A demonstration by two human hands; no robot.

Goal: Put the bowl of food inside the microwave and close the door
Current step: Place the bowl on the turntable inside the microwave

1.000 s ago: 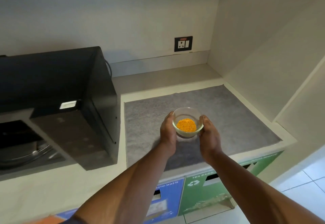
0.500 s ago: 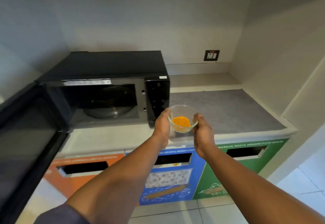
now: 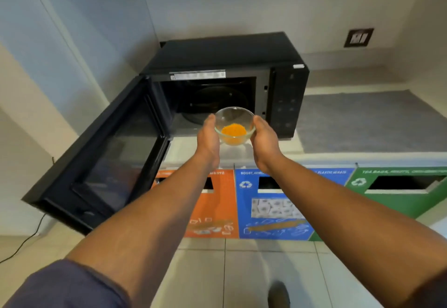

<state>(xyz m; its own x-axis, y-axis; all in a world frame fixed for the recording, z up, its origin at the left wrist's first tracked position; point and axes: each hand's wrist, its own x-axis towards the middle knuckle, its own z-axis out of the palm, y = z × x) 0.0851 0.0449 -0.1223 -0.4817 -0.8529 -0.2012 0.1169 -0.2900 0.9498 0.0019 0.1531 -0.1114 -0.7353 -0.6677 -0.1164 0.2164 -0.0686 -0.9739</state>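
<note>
A clear glass bowl (image 3: 234, 117) with orange food (image 3: 233, 130) in its bottom is held between both hands. My left hand (image 3: 207, 138) grips its left side and my right hand (image 3: 265, 140) its right side. The bowl hangs just in front of the open cavity of the black microwave (image 3: 232, 51), above the counter's front edge. Inside the cavity the glass turntable (image 3: 217, 99) shows behind the bowl. The microwave door (image 3: 106, 152) is swung wide open to the left.
The microwave's control panel (image 3: 285, 104) is right of the cavity. A grey mat (image 3: 362, 121) covers the counter to the right. Below the counter are orange (image 3: 217, 201), blue (image 3: 268, 208) and green (image 3: 396, 194) waste bins. A wall socket (image 3: 358, 37) is at the back right.
The bowl has moved left from over the grey mat to the front of the open microwave cavity. The view swung left, so the microwave and its open door now fill the centre.
</note>
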